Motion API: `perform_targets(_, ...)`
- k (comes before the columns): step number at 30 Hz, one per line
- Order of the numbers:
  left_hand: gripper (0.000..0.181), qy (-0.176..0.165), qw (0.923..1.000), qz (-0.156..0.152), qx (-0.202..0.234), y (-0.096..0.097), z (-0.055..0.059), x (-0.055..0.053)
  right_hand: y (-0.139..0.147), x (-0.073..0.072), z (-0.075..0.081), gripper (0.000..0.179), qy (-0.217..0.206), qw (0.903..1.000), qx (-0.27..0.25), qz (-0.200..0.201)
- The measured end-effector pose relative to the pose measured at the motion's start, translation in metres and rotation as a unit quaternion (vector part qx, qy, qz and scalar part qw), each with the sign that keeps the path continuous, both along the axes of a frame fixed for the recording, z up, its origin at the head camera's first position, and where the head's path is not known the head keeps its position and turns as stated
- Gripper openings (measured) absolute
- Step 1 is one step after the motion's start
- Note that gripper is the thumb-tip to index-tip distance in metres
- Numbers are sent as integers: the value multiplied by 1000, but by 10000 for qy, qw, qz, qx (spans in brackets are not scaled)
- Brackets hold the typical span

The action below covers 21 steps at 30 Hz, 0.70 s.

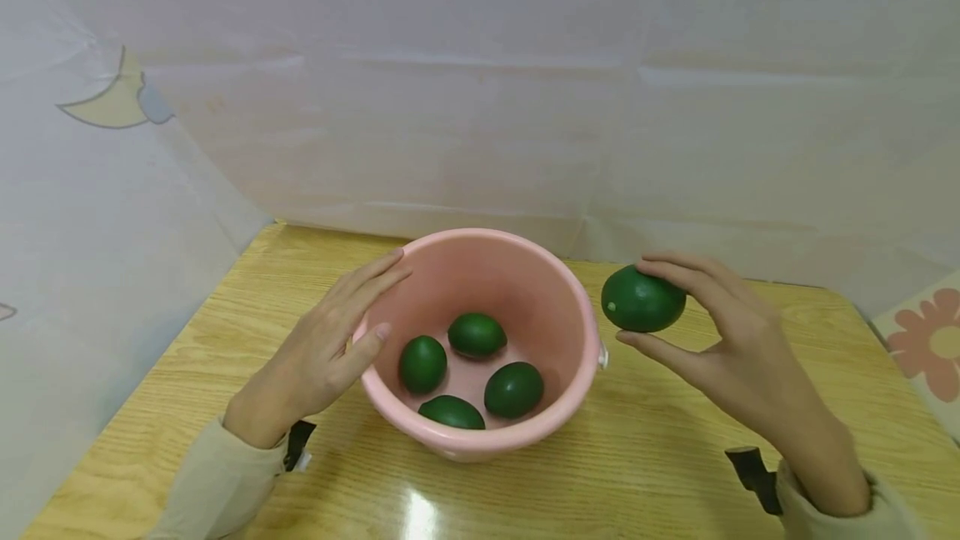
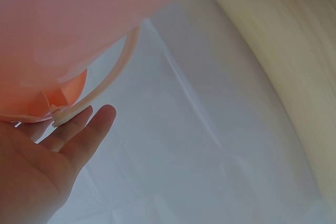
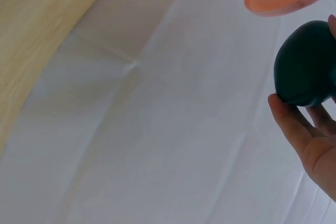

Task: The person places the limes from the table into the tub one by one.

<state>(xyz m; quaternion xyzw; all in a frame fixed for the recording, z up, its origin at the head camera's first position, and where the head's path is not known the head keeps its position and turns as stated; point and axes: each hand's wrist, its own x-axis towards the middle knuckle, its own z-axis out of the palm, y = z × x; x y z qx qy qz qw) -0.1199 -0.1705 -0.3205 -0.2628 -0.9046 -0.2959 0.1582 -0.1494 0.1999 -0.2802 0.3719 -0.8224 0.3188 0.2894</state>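
Between the thumb and fingers of my right hand (image 1: pixel 731 340), a dark green avocado (image 1: pixel 641 300) is held up to the right of a pink bucket (image 1: pixel 480 442). The right wrist view shows the same avocado (image 3: pixel 304 64) pinched above the palm, with part of it cut off by the frame edge. My left hand (image 1: pixel 322 348) rests on the bucket's left rim, its fingers fairly straight. From below, the left wrist view has those fingers (image 2: pixel 86 137) touching the rim near the pale handle (image 2: pixel 107 80). Several avocados (image 1: pixel 477 335) lie on the bucket's bottom.
The bucket stands on a wood-grain table (image 1: pixel 652 457). Behind and to the left hangs a pale sheet (image 1: pixel 450 123) with a printed moon (image 1: pixel 108 102). A printed flower (image 1: pixel 933 340) shows at the right edge.
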Motion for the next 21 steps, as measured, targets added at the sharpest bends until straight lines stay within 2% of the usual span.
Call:
perform_targets(7, 53, 47, 10000, -29, 8, -1, 0, -1, -11, 0, 6, 66, 26, 9998, -67, 187)
perform_targets(13, 52, 55, 10000, -33, 25, 0, 0, -1, -20, -2, 8, 60, 141, 9989, -106, 445)
perform_targets(21, 53, 5, 10000, -17, 57, 0, 0, 0, -35, 0, 8, 58, -82, 9976, 23, 680)
